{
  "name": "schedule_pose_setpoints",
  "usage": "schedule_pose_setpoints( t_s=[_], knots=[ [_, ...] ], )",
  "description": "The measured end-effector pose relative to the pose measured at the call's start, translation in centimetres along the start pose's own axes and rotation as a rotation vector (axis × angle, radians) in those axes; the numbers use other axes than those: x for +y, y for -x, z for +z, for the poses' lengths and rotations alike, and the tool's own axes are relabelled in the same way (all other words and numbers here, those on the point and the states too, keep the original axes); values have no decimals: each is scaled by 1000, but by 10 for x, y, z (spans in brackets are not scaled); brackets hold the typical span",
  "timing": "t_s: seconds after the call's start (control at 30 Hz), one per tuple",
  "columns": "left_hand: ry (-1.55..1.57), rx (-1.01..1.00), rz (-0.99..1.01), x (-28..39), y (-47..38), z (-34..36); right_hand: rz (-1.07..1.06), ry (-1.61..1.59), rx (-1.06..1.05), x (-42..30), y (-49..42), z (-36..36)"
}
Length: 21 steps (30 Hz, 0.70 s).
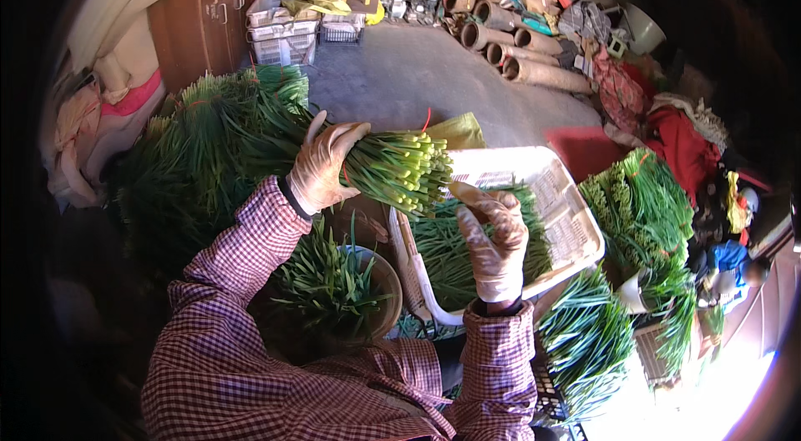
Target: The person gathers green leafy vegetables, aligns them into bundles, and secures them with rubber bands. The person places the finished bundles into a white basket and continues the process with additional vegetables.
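My left hand (pixel 325 165), in a thin pale glove, grips a thick bundle of garlic chives (pixel 400 172) around its middle. The cut pale-green ends point right and the dark leaves trail left. A red tie (pixel 345 172) shows beside my fingers. My right hand (pixel 495 234), gloved and stained, is raised just right of the cut ends with fingers curled and apart. Nothing shows in it; whether its index fingertip touches the stalks I cannot tell. Below both hands, a white plastic crate (pixel 566 216) holds loose chives (pixel 450 253).
A large heap of tied chives (pixel 206 122) lies left. A round tub (pixel 388 297) of leafy greens stands before me. More bundles (pixel 644 209) and loose chives (pixel 588 341) lie right. Beyond are stacked crates (pixel 285 40), a wooden cabinet (pixel 219 9) and clay pipes (pixel 494 34).
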<state>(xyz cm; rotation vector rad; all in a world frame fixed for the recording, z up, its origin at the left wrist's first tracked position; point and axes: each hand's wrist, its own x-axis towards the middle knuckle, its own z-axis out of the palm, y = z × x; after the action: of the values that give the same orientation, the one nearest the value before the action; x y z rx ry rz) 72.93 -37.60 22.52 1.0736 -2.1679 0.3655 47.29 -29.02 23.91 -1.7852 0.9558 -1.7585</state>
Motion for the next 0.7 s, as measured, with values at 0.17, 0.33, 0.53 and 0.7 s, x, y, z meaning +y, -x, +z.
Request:
schedule_pose_setpoints(
  t_s=[0.17,0.33,0.53,0.7],
  knots=[
    [38,-77,91,16,-4,5,-273,636,-177,-6,-1,0],
    [97,16,135,21,6,21,-291,673,-115,-10,16,-18],
    [-162,93,354,11,11,24,461,-156,72,85,85,-112],
    [-332,181,403,-1,38,9,422,353,-240,63,84,-76]
  ],
)
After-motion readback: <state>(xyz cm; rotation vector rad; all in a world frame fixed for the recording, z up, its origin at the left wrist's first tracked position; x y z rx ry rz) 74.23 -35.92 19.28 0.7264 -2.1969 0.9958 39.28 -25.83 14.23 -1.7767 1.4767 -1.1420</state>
